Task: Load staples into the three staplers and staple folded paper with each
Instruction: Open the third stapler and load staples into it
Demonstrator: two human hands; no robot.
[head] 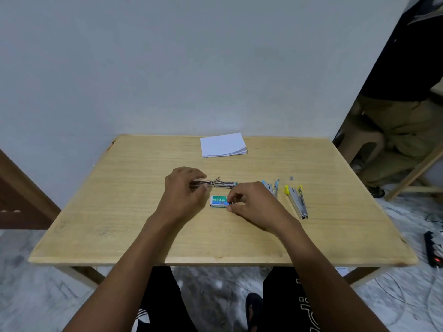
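My left hand point(183, 188) pinched the opened silver metal stapler point(221, 184) mid-table. My right hand's point(249, 203) grip pinched the right end of the small green-and-white staple box point(218, 201) just nearer. The folded white paper point(224, 144) lay at the far edge of the wooden table point(119, 212).

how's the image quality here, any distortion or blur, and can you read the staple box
Head view: wide-angle bending curves the table edges and stretches the forearms; lighting is soft and even, with faint shadows and no glare; the staple box label reads "No 10-1M", while the floor at the frame's edges looks smeared.
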